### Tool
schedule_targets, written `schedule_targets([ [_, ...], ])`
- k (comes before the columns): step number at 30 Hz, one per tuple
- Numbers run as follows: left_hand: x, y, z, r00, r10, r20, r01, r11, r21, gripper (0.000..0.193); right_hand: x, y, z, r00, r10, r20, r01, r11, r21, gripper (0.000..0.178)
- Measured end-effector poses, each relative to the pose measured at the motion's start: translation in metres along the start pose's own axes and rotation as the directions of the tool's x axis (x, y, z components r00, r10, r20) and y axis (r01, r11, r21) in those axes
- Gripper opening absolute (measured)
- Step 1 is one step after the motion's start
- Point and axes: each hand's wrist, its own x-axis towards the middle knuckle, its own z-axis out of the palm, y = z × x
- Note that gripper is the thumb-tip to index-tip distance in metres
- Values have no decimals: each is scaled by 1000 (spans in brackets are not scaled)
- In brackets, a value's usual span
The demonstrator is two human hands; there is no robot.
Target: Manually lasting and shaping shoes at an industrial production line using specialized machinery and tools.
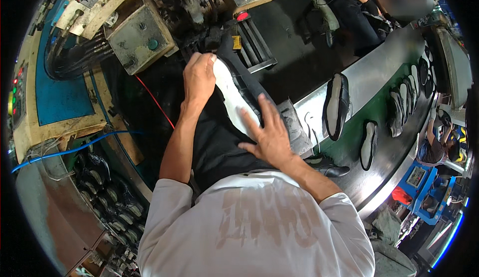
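Observation:
A black shoe (230, 96) lies with its white underside facing up, slanting across my lap area in front of the machine. At its far end my left hand (198, 80) is closed round the tip, thumb on the white surface. My right hand (272, 135) is spread over the near end, its fingers apart and slightly blurred. Whether its fingertips press on the underside or hover just above it, I cannot tell. Beside my right forearm lies another black shoe (329, 167). A grey cloth-like pad (294, 127) is just right of my right hand.
A machine with a metal control box (142, 40) and a red button (242, 16) stands ahead. At right, a curved conveyor (384, 144) carries several upturned shoes (337, 106). A rack of dark shoes (107, 192) is at left, below a blue hose (75, 152). Another person (357, 2) sits at far right.

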Motion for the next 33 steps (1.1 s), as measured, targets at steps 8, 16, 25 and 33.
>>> schedule_targets([
  [8, -11, -40, 32, 949, -249, 193, 298, 909, -292, 27, 19, 17, -1, 987, -136, 90, 146, 984, -106, 93],
  [16, 55, -58, -3, 961, -275, 31, 273, 925, -264, 38, 28, 36, -24, 994, -106, -25, 109, 977, 182, 69],
  [25, 295, -78, -54, 706, -499, 502, 548, -64, -834, 72, 170, 43, -134, 926, -168, -337, 150, 986, -78, 74],
  [33, 141, -39, -160, 846, -377, 376, 451, 134, -882, 67, 354, -2, -144, 884, -328, -334, 291, 944, -157, 79],
])
